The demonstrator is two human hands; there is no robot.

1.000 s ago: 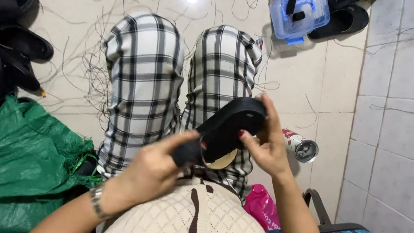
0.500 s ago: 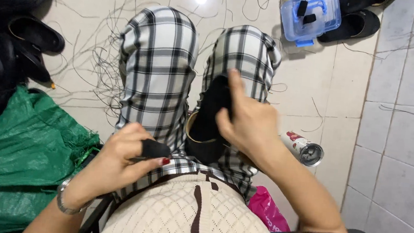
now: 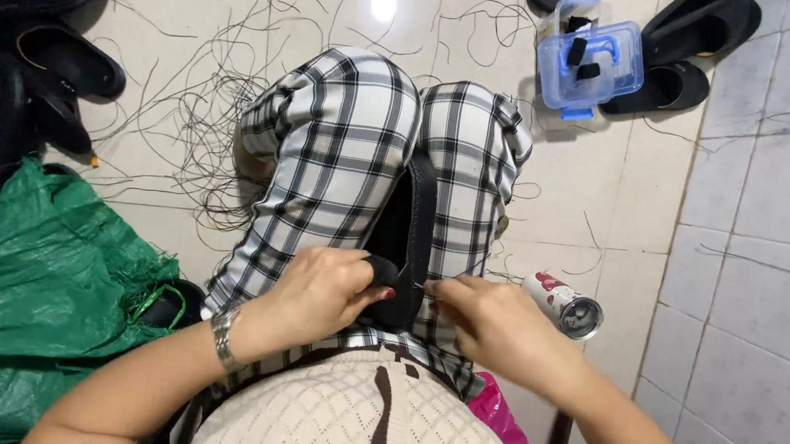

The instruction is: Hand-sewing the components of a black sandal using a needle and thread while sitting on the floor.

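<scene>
Shoe [image 3: 408,233] now wedged btwn knees

A green sack [image 3: 37,286], a blue-lidded box [image 3: 590,63] and a can [image 3: 563,305] lie around.

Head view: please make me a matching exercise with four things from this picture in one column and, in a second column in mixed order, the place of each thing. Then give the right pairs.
Things:
1. black shoe
2. clear plastic box with blue lid
3. green plastic sack
4. small metal can

Places:
A. on the floor at the left, beside the left arm
B. on the tiles near the right hand
C. between the checked trouser legs, held by the left hand
D. at the top right, next to black sandals

Pairs: 1-C, 2-D, 3-A, 4-B
</scene>
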